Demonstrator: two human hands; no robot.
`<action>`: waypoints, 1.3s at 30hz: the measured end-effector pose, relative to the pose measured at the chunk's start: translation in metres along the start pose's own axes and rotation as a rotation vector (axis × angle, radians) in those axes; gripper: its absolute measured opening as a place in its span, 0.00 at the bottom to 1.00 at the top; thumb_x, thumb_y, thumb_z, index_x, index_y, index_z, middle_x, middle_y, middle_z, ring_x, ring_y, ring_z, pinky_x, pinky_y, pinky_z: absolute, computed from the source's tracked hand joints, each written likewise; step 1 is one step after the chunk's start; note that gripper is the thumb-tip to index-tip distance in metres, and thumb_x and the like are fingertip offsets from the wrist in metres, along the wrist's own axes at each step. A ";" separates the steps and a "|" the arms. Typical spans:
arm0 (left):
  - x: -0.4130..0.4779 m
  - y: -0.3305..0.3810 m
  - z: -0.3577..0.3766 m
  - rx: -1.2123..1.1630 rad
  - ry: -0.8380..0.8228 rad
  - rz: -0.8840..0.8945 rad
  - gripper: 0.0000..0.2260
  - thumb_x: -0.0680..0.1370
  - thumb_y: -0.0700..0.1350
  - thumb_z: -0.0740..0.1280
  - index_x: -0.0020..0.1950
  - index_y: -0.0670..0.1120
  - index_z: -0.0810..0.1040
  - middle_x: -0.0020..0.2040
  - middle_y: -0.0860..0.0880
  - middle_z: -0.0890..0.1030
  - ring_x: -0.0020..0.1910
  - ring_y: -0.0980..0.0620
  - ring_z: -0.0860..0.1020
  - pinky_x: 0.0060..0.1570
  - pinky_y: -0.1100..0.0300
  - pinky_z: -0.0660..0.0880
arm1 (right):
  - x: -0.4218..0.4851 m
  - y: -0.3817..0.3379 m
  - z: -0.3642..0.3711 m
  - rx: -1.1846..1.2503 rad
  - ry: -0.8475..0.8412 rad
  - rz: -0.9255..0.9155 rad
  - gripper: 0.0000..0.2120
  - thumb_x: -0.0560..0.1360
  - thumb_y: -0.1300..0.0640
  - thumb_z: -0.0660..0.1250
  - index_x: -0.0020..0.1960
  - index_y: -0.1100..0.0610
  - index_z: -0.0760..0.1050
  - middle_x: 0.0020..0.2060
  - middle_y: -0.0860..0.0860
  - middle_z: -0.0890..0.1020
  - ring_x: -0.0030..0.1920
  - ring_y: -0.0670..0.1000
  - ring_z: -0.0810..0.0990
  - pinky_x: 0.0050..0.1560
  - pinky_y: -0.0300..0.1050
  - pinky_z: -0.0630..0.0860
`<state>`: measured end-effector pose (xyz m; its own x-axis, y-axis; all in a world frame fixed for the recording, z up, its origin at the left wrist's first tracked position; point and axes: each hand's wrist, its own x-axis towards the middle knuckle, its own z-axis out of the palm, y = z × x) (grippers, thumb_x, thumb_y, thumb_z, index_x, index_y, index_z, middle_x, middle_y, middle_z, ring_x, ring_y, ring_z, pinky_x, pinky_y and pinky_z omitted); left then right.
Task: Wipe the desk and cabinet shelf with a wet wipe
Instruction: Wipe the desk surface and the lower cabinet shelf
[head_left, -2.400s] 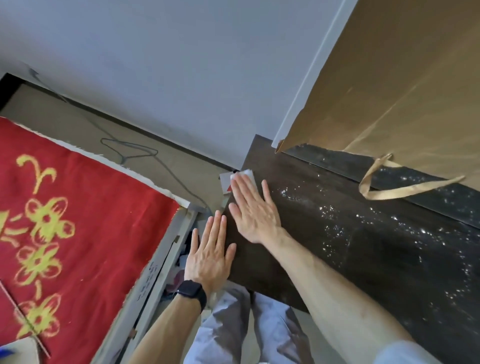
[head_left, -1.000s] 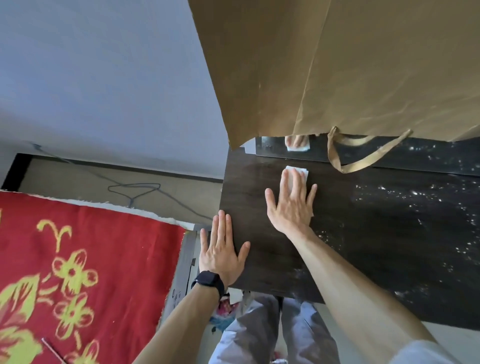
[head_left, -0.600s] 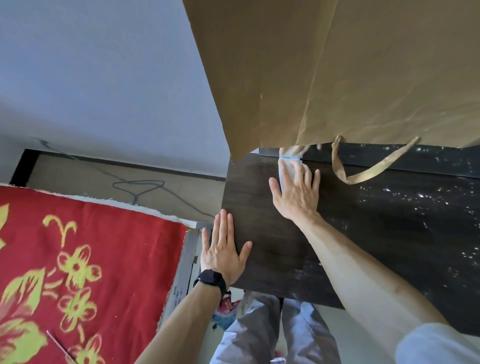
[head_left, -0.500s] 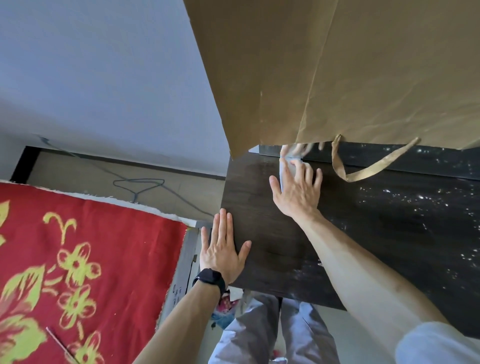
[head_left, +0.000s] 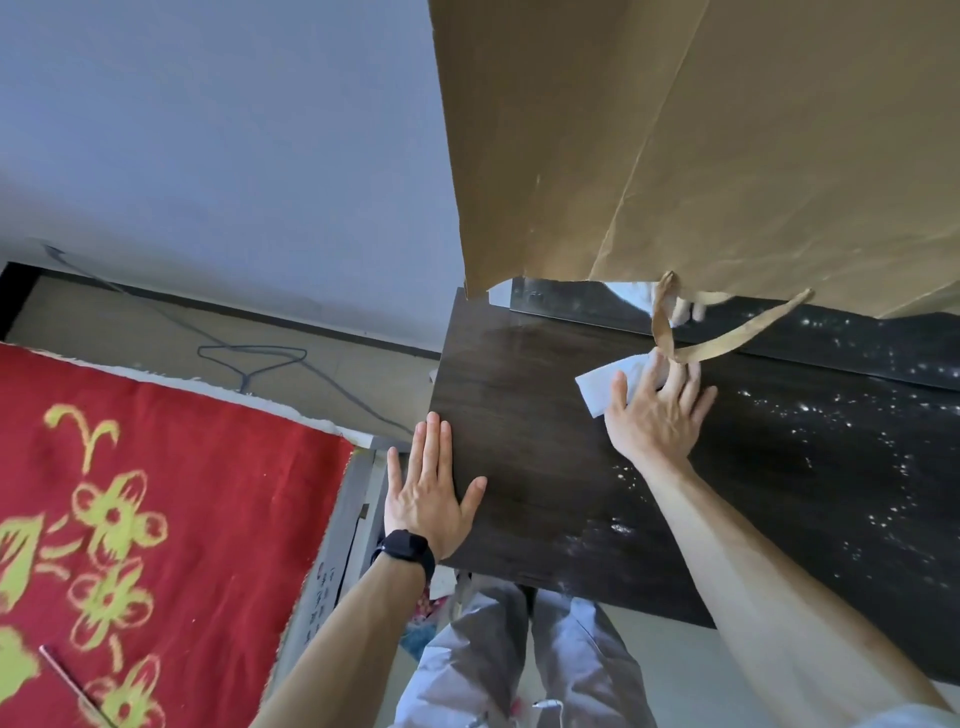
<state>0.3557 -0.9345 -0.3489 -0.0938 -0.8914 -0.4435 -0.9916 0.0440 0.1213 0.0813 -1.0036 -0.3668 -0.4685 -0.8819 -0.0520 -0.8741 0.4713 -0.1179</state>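
Because the wet wipe (head_left: 605, 387) looks thin, limp and light, we think our right hand (head_left: 657, 410), fingers straight, holds it best pressed flat on the surface (head_left: 519, 415), at 1 o'clock from our open, flat left hand (head_left: 428, 493).

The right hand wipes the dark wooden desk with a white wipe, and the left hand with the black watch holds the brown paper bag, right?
Not quite. In the head view, the left hand lies flat on the edge of the dark wooden desk, not holding the brown paper bag.
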 end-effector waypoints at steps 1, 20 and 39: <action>0.000 -0.001 0.001 -0.005 -0.002 0.001 0.36 0.80 0.67 0.42 0.78 0.48 0.31 0.79 0.50 0.32 0.78 0.50 0.35 0.76 0.45 0.35 | -0.007 -0.005 0.002 -0.009 -0.050 -0.027 0.31 0.80 0.43 0.52 0.77 0.60 0.58 0.76 0.57 0.62 0.78 0.59 0.53 0.75 0.66 0.52; 0.001 -0.005 0.008 -0.026 0.031 0.017 0.36 0.80 0.68 0.42 0.78 0.48 0.32 0.79 0.50 0.34 0.78 0.51 0.36 0.76 0.44 0.37 | -0.020 0.045 -0.009 -0.127 -0.248 -0.206 0.35 0.79 0.46 0.53 0.80 0.61 0.48 0.80 0.56 0.51 0.80 0.53 0.47 0.77 0.63 0.47; 0.003 -0.005 0.009 -0.040 0.018 0.030 0.36 0.80 0.67 0.44 0.76 0.49 0.31 0.79 0.50 0.33 0.79 0.51 0.36 0.77 0.42 0.40 | -0.073 0.045 0.007 -0.012 -0.170 -0.158 0.29 0.82 0.47 0.48 0.80 0.59 0.52 0.80 0.55 0.53 0.79 0.55 0.51 0.75 0.57 0.57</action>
<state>0.3598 -0.9330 -0.3588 -0.1216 -0.8978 -0.4233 -0.9841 0.0533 0.1696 0.0766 -0.9183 -0.3754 -0.2979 -0.9333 -0.2005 -0.9369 0.3261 -0.1258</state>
